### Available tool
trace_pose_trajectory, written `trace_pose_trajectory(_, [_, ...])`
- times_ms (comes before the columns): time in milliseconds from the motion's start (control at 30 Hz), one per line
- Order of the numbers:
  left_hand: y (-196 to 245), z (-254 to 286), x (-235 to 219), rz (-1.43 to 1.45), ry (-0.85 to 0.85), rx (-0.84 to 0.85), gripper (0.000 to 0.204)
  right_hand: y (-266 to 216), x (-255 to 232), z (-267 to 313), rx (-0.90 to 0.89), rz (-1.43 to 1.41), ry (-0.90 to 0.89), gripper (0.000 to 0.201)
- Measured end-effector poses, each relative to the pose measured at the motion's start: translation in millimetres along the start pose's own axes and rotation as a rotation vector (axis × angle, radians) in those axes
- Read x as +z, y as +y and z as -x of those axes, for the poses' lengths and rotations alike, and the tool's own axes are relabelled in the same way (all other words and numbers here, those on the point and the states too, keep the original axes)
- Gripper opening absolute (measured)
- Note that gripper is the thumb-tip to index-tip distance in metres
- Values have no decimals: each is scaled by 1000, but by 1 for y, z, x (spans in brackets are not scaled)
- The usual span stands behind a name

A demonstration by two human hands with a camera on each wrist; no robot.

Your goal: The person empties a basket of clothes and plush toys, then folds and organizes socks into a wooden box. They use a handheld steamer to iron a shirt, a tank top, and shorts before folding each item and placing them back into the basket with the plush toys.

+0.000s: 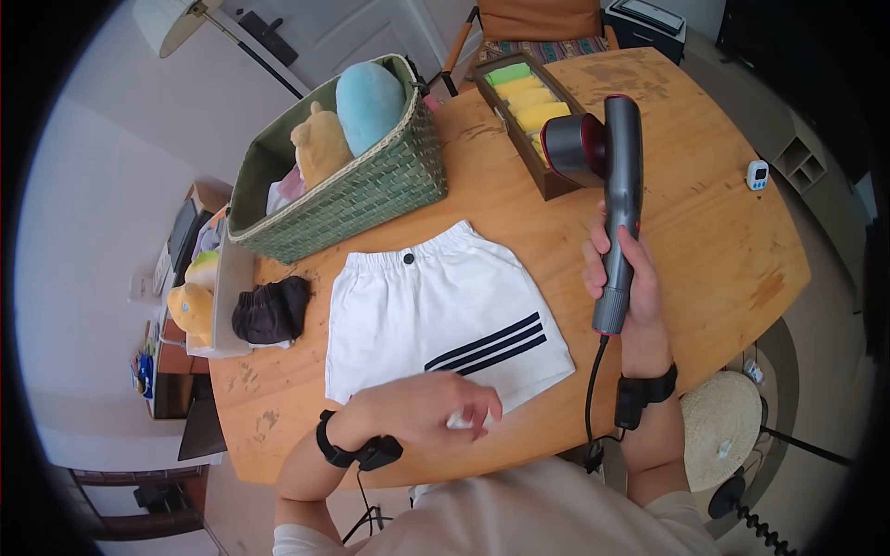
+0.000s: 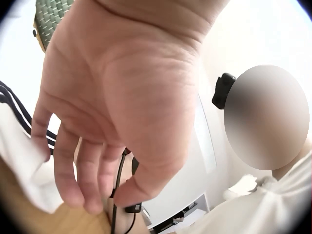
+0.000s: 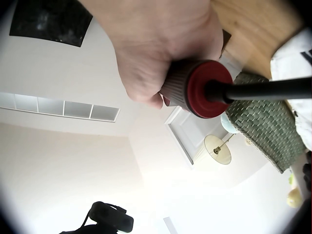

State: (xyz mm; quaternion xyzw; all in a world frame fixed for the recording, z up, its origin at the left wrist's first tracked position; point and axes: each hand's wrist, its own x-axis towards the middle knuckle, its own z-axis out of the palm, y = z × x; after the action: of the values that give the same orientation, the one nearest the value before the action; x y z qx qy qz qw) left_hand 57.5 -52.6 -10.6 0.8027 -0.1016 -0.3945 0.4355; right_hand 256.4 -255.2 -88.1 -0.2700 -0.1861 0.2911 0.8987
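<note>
My right hand [image 1: 640,287] grips the handle of a dark grey hair dryer [image 1: 623,185] with red trim. Its wide nozzle points left, and a black cord leaves the red-ended base [image 3: 209,90] of the handle. White shorts [image 1: 436,301] with an elastic waist, a dark button and three dark stripes lie flat on the table, waistband away from me. My left hand [image 1: 426,408] hovers over their near hem, its fingers [image 2: 68,170] bent loosely with nothing held between them. Part of the hem is hidden behind that hand.
On the wooden table [image 1: 714,232] stand a green woven basket [image 1: 362,199] of plush toys, a brown box [image 1: 552,185] of rolled yellow and green cloths, and a white bin [image 1: 236,296]. A dark folded garment [image 1: 271,310] lies beside the bin. A small timer [image 1: 757,175] sits far right.
</note>
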Motion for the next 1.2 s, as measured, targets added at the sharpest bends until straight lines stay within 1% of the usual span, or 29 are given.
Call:
trace_pose_trajectory(33, [-10, -3, -3, -82, 182, 89, 42, -1, 1, 0, 3, 14, 1, 40])
trace_pose_trajectory(67, [-18, -8, -8, -83, 184, 91, 42, -1, 1, 0, 6, 28, 2, 40])
trace_pose_trajectory(133, [-30, -22, -17, -346, 606, 38, 56, -1, 0, 0, 9, 28, 2, 40])
trace_pose_trajectory(167, [-36, -29, -18, -347, 612, 40, 56, 0, -1, -1, 12, 26, 5, 40])
trace_pose_trajectory(233, [-46, -48, -18, -632, 754, -142, 72, 2, -4, -1, 4, 38, 2, 41])
trace_pose_trajectory(267, [-54, -58, -17, -630, 766, -146, 72, 2, -4, -2, -1, 45, 2, 41])
trace_pose_trajectory(300, [-63, -67, -15, -722, 791, -151, 76, 2, -4, -1, 5, 46, -10, 41])
trace_pose_trajectory(333, [-64, -71, -15, -814, 813, -158, 81, 2, -4, 0, 7, 44, 13, 40])
trace_pose_trajectory(367, [-64, -74, -20, -763, 863, -113, 71, 2, -4, 0, 9, 41, 38, 40])
trace_pose_trajectory(400, [-65, -70, -28, -759, 870, -122, 71, 3, -4, 0, 18, 40, 31, 40])
trace_pose_trajectory(467, [-68, -57, -42, -633, 856, -53, 55, 1, -3, 0, -2, 58, 10, 39])
trace_pose_trajectory(500, [-52, -40, -42, -559, 901, -43, 36, 1, -3, 0, -7, 54, 7, 38])
trace_pose_trajectory(567, [-48, -6, -33, -489, 838, -46, 29, 1, -2, 0, -6, 48, 11, 39])
trace_pose_trajectory(633, [-38, 26, -14, -174, 559, -304, 28, 1, 0, 2, -9, 38, 24, 40])
trace_pose_trajectory(700, [-39, 49, 18, -71, 517, -379, 31, -1, 5, 4, 0, 10, 23, 41])
trace_pose_trajectory(733, [-45, 52, 35, -68, 511, -384, 31, -1, 6, 4, 4, 7, 29, 41])
trace_pose_trajectory(800, [-62, 53, 65, -428, 945, -167, 32, -1, 6, 4, 1, -23, -18, 42])
trace_pose_trajectory(833, [-66, 53, 73, -493, 986, -185, 29, 0, 6, 4, 9, -25, -14, 42])
trace_pose_trajectory(867, [-74, 55, 81, -485, 985, -192, 29, -1, 7, 4, 3, -2, -12, 42])
trace_pose_trajectory(933, [-85, 60, 89, -561, 797, -118, 24, 0, 8, 4, 2, 29, -15, 42])
trace_pose_trajectory(967, [-89, 63, 92, -555, 803, -116, 24, 1, 7, 4, 4, 39, -9, 42])
trace_pose_trajectory(1033, [-81, 69, 87, -340, 567, -109, 19, 4, 7, 3, 9, 50, -11, 41])
trace_pose_trajectory(1067, [-79, 70, 84, -339, 573, -110, 19, 5, 7, 2, 10, 47, -9, 42])
trace_pose_trajectory(1133, [-74, 66, 77, -161, 796, 2, 23, 6, 6, 2, 7, 45, -7, 42])
trace_pose_trajectory(1167, [-69, 62, 73, -162, 797, 4, 23, 6, 5, 2, 5, 53, -10, 41])
trace_pose_trajectory(1200, [-62, 55, 71, -245, 910, 25, 29, 6, 5, 2, 3, 61, -12, 41])
